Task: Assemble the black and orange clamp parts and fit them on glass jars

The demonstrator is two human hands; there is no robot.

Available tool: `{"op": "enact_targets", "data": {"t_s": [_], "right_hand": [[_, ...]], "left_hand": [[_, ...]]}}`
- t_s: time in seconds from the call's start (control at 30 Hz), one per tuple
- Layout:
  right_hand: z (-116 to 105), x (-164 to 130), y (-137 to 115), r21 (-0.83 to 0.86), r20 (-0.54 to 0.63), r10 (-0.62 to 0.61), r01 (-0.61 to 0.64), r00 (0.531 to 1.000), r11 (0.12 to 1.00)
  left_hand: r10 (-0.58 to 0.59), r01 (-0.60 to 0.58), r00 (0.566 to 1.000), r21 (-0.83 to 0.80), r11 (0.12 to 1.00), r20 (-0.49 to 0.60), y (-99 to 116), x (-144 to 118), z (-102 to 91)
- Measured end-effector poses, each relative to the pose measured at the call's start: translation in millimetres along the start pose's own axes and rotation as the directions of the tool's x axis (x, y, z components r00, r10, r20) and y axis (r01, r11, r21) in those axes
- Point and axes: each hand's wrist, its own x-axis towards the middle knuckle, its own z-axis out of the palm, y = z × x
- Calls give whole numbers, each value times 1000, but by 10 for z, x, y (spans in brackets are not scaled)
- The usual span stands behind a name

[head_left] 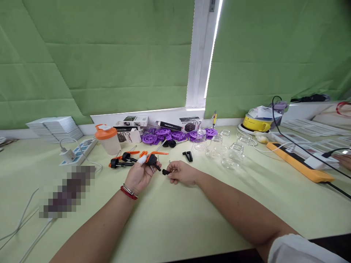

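My left hand, with a white cover on its thumb, is closed around a black clamp-like part that has an orange piece and a thin rod. Close to its right, my right hand pinches a small black piece between thumb and fingers. The two black pieces are near each other with a narrow gap between them. Beyond my left hand lie similar black and orange parts. A few short black pegs rest on the table past my right hand.
Purple wheel-shaped discs and printed boxes line the back. An orange-lidded shaker stands left; clear glass vessels stand right. Power strips and an orange one trail cables. Another person's hand shows at the right edge.
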Motion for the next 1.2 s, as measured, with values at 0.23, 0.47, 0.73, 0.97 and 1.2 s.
{"op": "enact_targets", "data": {"t_s": [0.23, 0.47, 0.73, 0.97, 1.2], "right_hand": [[85, -3, -11, 47, -1, 18, -18, 1000, 999], [120, 0, 21, 136, 25, 12, -15, 1000, 991], [163, -2, 23, 177, -75, -31, 44, 997, 983], [226, 20, 32, 176, -174, -57, 87, 983, 981], [252, 27, 72, 197, -165, -61, 94, 984, 976]], "left_hand": [[-12, 12, 998, 6, 1000, 56, -24, -5, -21], [-19, 19, 996, -2, 1000, 85, -34, -13, -26], [-1, 2, 999, -31, 1000, 36, -54, -6, 6], [3, -6, 999, -80, 997, -36, -82, -19, 38], [28, -30, 999, -71, 997, -38, -89, -27, 52]]}}
